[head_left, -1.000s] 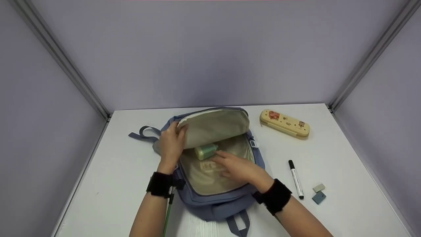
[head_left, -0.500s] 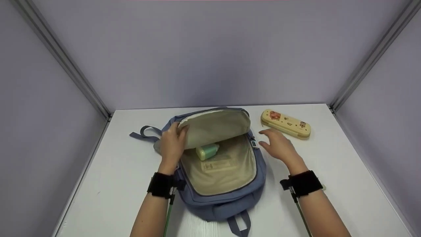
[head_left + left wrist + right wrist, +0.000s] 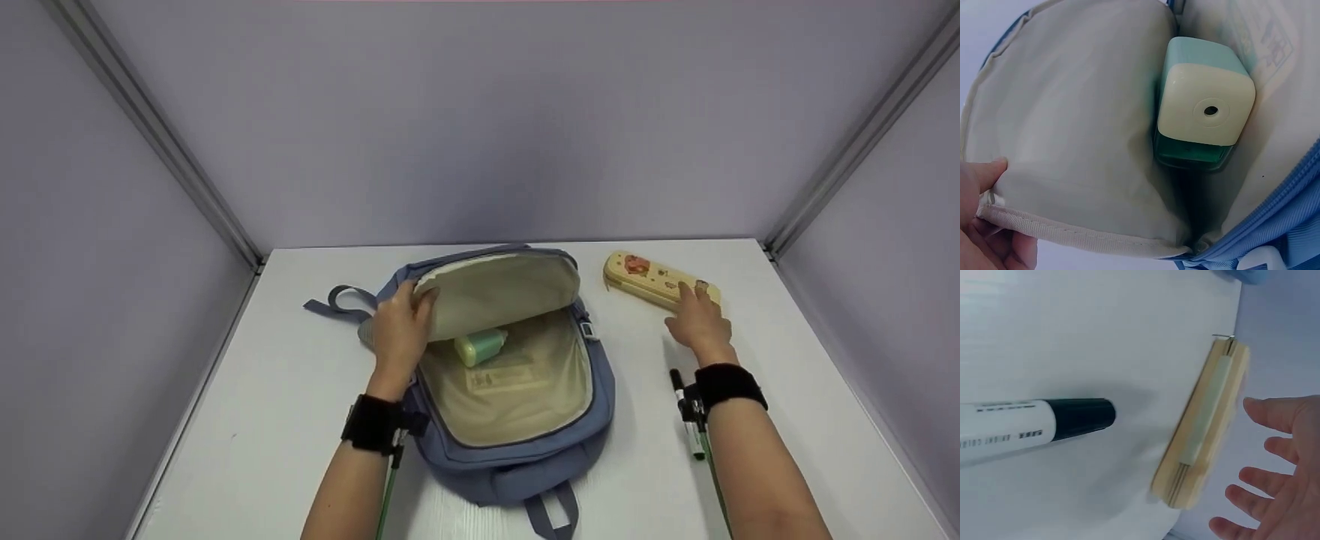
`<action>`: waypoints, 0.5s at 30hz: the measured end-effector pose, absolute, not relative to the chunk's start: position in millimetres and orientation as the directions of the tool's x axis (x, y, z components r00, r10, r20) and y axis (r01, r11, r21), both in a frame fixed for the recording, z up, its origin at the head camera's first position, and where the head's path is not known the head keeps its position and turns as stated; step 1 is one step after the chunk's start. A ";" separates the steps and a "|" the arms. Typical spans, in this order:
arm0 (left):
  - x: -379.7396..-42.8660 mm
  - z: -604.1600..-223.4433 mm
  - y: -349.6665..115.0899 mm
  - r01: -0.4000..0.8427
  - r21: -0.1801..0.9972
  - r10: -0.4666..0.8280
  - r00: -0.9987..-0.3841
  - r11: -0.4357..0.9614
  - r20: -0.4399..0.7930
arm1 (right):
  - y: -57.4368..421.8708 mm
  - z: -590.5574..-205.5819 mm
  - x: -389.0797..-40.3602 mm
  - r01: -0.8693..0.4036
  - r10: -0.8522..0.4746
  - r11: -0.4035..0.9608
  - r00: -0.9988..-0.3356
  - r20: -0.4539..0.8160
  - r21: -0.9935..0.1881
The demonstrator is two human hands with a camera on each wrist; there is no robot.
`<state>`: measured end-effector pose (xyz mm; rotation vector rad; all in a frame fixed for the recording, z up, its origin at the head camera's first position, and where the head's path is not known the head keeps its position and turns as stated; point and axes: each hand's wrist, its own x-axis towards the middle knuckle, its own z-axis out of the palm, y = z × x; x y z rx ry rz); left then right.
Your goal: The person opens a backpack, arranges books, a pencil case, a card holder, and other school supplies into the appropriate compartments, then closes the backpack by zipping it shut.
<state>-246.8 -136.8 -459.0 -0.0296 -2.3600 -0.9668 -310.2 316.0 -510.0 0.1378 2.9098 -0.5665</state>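
Note:
A blue backpack (image 3: 517, 469) lies unzipped with its pale lining showing. My left hand (image 3: 400, 330) pinches the edge of its raised flap (image 3: 502, 292) between thumb and fingers. Inside, by the fold of the flap, rests a mint and cream pencil sharpener (image 3: 1207, 104) with a round pencil hole. Over the right end of a yellow pencil case (image 3: 645, 279) is my right hand (image 3: 701, 322), fingers spread and apart from each other. The right wrist view shows a gap between that hand and the case's zipped side; whether any finger touches the case I cannot tell.
A white marker (image 3: 1022, 424) with a black cap lies on the white table (image 3: 285, 420), partly behind the right wrist gear in the head view. Backpack straps (image 3: 555, 517) stick out at the front and left. Pale panels (image 3: 517, 127) wall the table's back and sides.
My right hand has come out of the backpack with nothing in it and moved right to the pencil case. The left hand keeps its grip on the flap.

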 end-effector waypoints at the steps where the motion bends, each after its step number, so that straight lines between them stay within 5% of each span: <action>1: -247.1 -459.1 -136.4 0.234 0.636 -0.191 -0.829 0.736 0.526 | 320.6 -511.7 -310.7 0.143 0.071 0.919 -0.976 -0.204 -0.367; 15: -248.4 -463.6 -132.9 0.218 0.639 -0.190 -0.841 0.737 0.506 | 352.2 -523.4 -305.3 0.186 0.047 0.907 -0.936 -0.350 -0.377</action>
